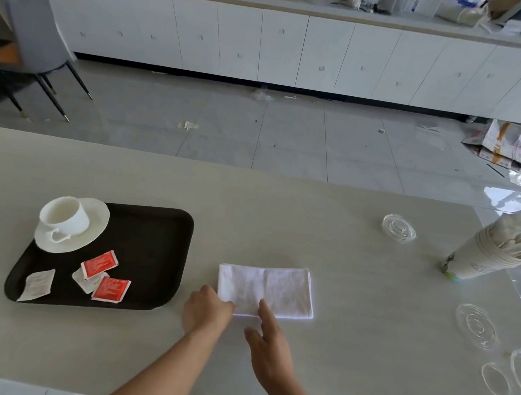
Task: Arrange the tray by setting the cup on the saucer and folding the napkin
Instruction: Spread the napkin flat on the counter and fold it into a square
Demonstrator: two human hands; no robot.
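The cup [64,216] and saucer [98,215] are plain white, on a tray [155,245] that looks black or very dark brown. Two red sachets [99,263] carry white print; the grey sachets [38,284] are pale. The napkin [277,289] is white, the table [251,215] beige with faint streaks.

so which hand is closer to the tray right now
Left. The left hand pinches the napkin at its near left corner, just right of the tray; the right hand lies farther right, index fingertip on the napkin's near edge.
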